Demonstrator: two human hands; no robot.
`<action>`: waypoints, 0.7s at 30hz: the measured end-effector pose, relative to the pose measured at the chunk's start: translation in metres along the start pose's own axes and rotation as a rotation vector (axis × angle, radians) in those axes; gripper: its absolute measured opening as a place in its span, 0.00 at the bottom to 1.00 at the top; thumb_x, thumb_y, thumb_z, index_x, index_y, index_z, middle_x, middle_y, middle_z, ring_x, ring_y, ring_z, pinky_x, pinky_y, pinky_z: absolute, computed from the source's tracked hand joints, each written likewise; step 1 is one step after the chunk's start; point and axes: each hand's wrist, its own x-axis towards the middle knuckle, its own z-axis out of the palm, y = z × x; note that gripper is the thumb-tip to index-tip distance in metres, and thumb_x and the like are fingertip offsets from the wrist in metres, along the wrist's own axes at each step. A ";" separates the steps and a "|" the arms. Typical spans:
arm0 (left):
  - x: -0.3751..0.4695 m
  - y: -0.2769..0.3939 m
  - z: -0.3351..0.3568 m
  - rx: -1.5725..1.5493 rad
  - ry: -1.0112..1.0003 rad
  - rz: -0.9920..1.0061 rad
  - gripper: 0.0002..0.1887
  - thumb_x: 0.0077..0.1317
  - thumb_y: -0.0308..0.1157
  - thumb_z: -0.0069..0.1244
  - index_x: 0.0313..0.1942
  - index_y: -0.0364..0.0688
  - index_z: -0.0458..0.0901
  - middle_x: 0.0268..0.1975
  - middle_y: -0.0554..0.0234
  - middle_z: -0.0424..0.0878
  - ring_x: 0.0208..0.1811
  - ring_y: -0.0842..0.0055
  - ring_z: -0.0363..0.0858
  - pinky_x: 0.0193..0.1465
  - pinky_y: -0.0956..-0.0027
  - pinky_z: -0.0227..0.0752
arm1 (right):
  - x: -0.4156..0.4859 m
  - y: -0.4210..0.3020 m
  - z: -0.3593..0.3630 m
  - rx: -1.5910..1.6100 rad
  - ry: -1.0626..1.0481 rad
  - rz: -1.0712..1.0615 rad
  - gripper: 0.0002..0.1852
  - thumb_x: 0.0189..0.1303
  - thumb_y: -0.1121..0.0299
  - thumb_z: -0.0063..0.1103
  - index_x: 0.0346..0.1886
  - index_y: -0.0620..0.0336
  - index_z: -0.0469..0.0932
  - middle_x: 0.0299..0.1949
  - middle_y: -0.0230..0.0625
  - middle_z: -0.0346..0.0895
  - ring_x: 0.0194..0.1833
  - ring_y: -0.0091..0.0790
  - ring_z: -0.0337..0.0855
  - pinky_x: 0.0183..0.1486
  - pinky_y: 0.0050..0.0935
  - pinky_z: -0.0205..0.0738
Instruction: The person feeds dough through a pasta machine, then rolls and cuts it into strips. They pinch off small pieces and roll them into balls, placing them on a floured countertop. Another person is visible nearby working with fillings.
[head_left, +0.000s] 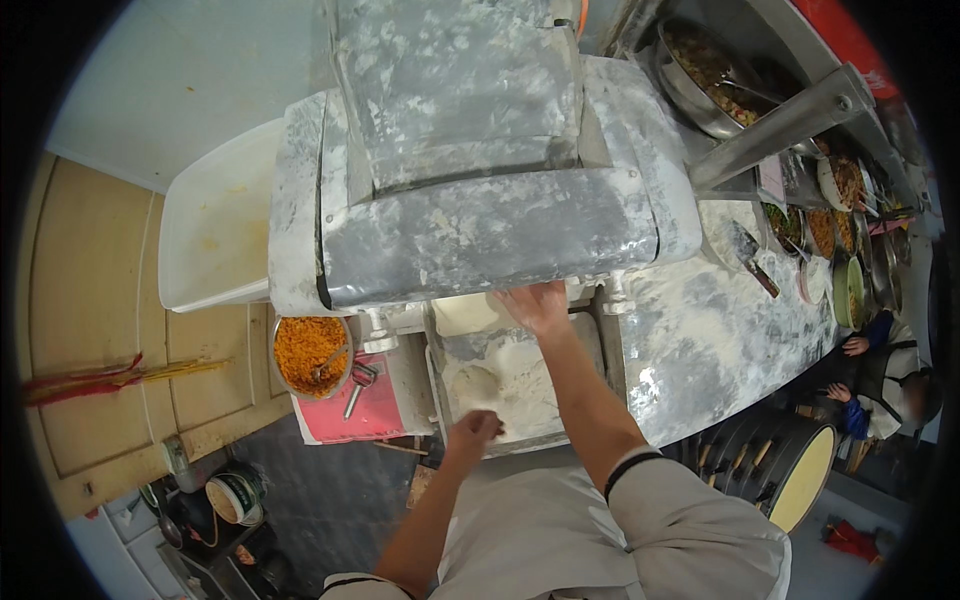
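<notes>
A flour-dusted metal dough sheeting machine (487, 232) stands before me. Pale dough (465, 315) shows beneath its front cover. My right hand (534, 306) reaches under the cover's lower edge beside that dough, its fingertips partly hidden, so its grip is unclear. Below the machine is a floured metal tray (525, 444), with a round, flour-covered lump (476, 384) that looks like dough. My left hand (476, 431) hovers by the tray's near edge, just below the lump. Its fingers are curled and slightly blurred, and whether they hold anything cannot be told.
Left of the tray, a bowl of orange chopped food (311, 356) and a metal-handled tool (360, 386) rest near a pink sheet. A floured worktop (697, 337) with a scraper (754, 259) extends right. Filling bowls stand beyond it, under a metal post (780, 124). Another person (885, 375) is far right.
</notes>
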 end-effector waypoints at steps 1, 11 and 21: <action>-0.008 -0.001 0.009 0.023 -0.080 -0.083 0.16 0.83 0.35 0.56 0.57 0.28 0.84 0.49 0.50 0.92 0.48 0.69 0.93 0.54 0.66 0.88 | 0.022 -0.003 -0.015 0.048 -0.095 -0.020 0.26 0.84 0.48 0.52 0.74 0.52 0.77 0.70 0.35 0.82 0.69 0.46 0.83 0.70 0.49 0.81; 0.066 0.161 0.040 0.896 0.182 0.782 0.33 0.67 0.45 0.69 0.66 0.36 0.79 0.65 0.41 0.83 0.69 0.45 0.79 0.73 0.47 0.73 | -0.125 0.050 -0.055 0.112 0.287 -0.013 0.34 0.81 0.40 0.53 0.78 0.52 0.71 0.76 0.37 0.75 0.75 0.42 0.77 0.75 0.48 0.74; 0.119 0.183 0.040 0.828 -0.235 0.300 0.55 0.53 0.49 0.80 0.75 0.34 0.69 0.73 0.39 0.77 0.77 0.52 0.75 0.76 0.53 0.72 | -0.168 0.019 -0.040 -0.270 0.341 -0.144 0.35 0.75 0.68 0.66 0.82 0.56 0.65 0.75 0.39 0.77 0.74 0.42 0.78 0.77 0.49 0.74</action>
